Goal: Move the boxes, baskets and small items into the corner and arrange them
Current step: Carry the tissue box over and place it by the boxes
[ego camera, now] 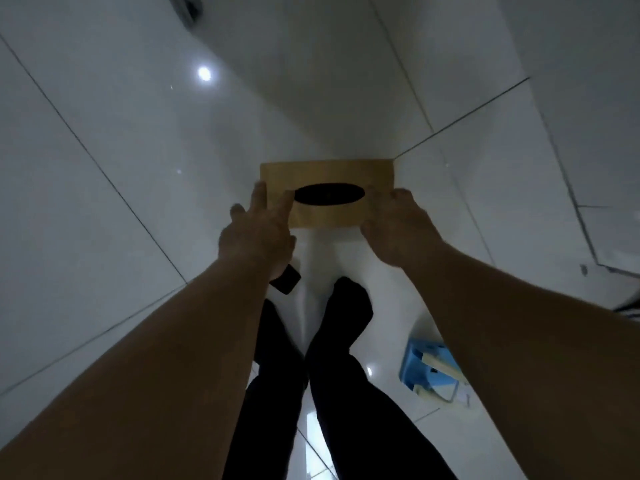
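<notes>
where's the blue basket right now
In the head view the blue basket sits on the tiled floor at lower right, just right of the person's right leg and partly hidden by the right forearm.

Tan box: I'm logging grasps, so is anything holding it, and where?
Both hands hold it: the left hand holds the tan box at its left end, the right hand at its right end.
</notes>
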A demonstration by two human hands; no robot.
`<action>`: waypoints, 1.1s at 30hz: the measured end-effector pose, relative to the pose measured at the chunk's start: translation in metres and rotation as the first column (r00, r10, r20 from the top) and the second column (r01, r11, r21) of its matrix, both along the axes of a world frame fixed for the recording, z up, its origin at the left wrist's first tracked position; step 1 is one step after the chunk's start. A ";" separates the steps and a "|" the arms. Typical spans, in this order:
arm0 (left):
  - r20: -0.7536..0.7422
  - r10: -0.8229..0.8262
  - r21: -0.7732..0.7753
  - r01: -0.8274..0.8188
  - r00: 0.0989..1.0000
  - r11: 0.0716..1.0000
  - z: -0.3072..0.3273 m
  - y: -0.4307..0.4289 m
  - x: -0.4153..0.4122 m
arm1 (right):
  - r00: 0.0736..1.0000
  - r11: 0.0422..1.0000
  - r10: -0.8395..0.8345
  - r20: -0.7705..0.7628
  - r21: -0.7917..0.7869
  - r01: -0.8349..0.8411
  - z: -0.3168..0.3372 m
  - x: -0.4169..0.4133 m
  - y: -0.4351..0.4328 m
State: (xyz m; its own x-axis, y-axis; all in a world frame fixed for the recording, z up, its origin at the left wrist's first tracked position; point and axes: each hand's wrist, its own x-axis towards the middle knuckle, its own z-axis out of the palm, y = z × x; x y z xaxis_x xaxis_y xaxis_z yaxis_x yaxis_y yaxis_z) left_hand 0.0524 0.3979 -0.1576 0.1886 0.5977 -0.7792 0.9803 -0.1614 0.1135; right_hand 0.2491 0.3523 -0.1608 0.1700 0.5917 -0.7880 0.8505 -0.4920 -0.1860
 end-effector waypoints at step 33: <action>0.421 0.520 0.307 -0.657 0.743 0.689 0.544 -0.009 -0.123 | 0.964 0.899 0.143 -0.223 0.436 -0.032 0.543 -0.105 0.052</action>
